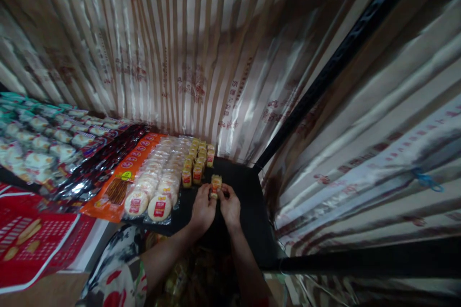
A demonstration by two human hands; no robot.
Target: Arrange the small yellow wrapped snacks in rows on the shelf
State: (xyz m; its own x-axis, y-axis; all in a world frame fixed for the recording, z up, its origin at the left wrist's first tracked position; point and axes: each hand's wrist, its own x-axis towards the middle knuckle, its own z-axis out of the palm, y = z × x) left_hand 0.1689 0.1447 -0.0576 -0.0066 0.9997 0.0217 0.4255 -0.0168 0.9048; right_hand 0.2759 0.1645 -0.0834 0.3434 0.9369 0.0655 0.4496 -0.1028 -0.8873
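Between my two hands is a small yellow wrapped snack pack (216, 183) with a red label, held upright just above the black shelf (248, 192). My left hand (203, 208) grips its left side, while the fingers of my right hand (229, 204) close on its right side. Just beyond, rows of similar yellow snack packs (197, 172) stand on the shelf. To their left lie two rows of round white crackers in clear wrappers (159, 207), with red labels on the front ones.
An orange snack bag (111, 196) lies left of the crackers, beside dark shiny packages (90, 180) and many white packets (39, 141). A red printed bag (39, 235) hangs at lower left. Striped plastic sheeting (180, 57) and a black metal post (324, 76) border the shelf.
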